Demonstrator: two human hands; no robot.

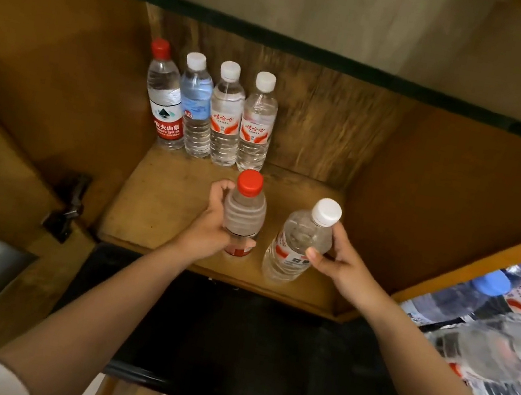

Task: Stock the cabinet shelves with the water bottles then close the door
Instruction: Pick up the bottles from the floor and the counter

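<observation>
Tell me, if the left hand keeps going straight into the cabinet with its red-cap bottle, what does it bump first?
Probably the rightmost white-cap bottle in the back row; it stands beyond the left hand, though depth is hard to judge.

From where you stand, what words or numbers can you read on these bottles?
"农夫山泉", red-capped bottle at the back left; its English line is too blurred.
"NB", blue-labelled bottle.
"娃哈哈", two white-capped bottles.
Labels on the bottles held by the left hand and right hand: unreadable.
</observation>
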